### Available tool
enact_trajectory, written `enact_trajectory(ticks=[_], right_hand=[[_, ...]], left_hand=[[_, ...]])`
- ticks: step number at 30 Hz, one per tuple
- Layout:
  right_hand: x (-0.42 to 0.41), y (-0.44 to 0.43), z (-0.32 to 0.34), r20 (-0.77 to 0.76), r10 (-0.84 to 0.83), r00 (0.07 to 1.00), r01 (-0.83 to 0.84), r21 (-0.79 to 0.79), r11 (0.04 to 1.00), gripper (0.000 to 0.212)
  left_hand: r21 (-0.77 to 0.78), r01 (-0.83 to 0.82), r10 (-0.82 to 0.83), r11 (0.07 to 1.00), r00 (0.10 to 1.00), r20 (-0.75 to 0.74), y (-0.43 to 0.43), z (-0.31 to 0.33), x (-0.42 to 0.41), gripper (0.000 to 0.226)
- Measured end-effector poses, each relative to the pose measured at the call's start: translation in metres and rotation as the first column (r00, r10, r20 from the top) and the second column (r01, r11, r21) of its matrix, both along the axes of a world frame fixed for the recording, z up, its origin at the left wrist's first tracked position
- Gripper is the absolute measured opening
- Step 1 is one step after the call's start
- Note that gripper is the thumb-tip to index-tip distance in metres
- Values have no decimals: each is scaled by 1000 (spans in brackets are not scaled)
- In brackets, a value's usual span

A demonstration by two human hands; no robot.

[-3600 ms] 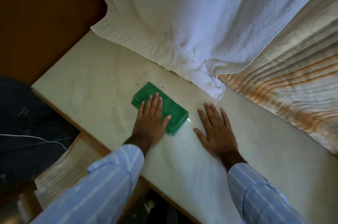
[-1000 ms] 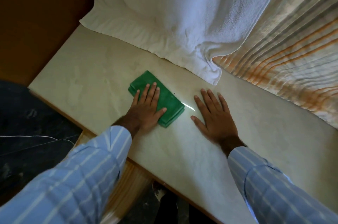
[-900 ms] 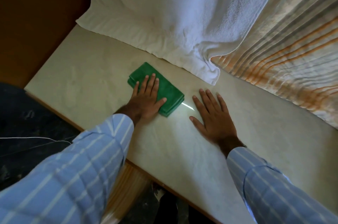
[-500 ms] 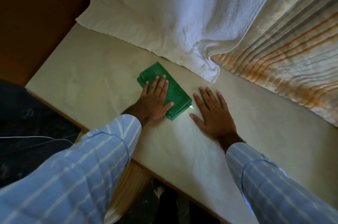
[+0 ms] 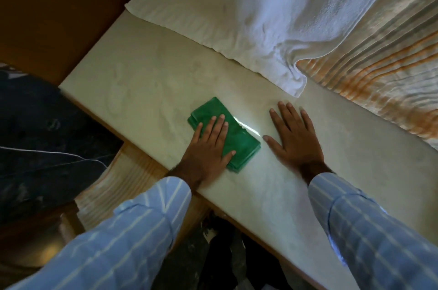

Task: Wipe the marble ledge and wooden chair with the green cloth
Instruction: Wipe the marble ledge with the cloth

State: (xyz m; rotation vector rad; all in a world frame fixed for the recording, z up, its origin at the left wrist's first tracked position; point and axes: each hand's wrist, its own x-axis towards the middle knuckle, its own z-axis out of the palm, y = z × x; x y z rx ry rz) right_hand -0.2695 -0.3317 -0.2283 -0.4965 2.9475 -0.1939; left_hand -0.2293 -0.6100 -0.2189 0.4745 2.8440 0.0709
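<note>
Ledge is being wiped: cloth, folded, is being pressed flat mid-ledge under the left hand, fingers spread. Right hand is being braced flat, spread, empty, just beside the cloth. Ledge pass judged partway; the chair, showing below the edge, is judged not yet started.

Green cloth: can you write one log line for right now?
left hand: flat on green cloth | right hand: flat on marble ledge | chair: unwiped

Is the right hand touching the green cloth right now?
Apart. The head view shows bare marble ledge between the right hand and the green cloth.
</note>
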Motion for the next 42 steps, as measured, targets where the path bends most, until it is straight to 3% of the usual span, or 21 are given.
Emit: enact_trajectory(ticks=[8, 14, 18, 22, 24, 26, 29, 33, 35, 38, 42], right_hand=[[1, -1, -1, -34, -10, 999, 10, -10, 1000, 76], [1, 1, -5, -69, -13, 998, 11, -37, 999, 75], [1, 1, -5, -71, -6, 997, 3, -35, 999, 74], [-4, -11, -2, -52, -95, 994, 90, -86, 992, 79], [-11, -30, 2, 3, -157, 988, 156, -123, 980, 82], [-17, -52, 4, 45, -157, 987, 163, -165, 973, 83], [-30, -83, 6, 72, -101, 992, 116, -259, 959, 76], [-41, -116, 9, 141, -150, 979, 193, -384, 903, 47], [-46, -126, 16, 200, -198, 960, 270, -453, 850, 34], [-54, -139, 35, 350, -230, 908, 402, -574, 714, 23], [-57, -169, 54, 555, -169, 814, 557, -667, 494, 22]], left_hand=[[-17, -59, 59, 998, 998, 17, -9, -4, 13, 85], [-48, -301, 304, 953, 947, 105, -26, 4, -64, 88], [-95, -283, 296, 954, 937, 183, -26, 14, -79, 88], [90, -378, 364, 922, 921, 137, -34, 36, -98, 71], [184, -506, 515, 842, 857, 1, -39, 37, -103, 63], [160, -621, 634, 767, 772, -43, -44, 31, -101, 67], [112, -691, 697, 714, 717, -24, -49, 23, -101, 71], [289, -768, 756, 572, 630, 176, -60, 28, -111, 50], [364, -816, 757, 449, 564, 330, -68, 32, -114, 35], [440, -862, 727, 251, 468, 503, -83, 37, -101, 47], [587, -796, 565, -149, 419, 711, -104, 50, -63, 37]])
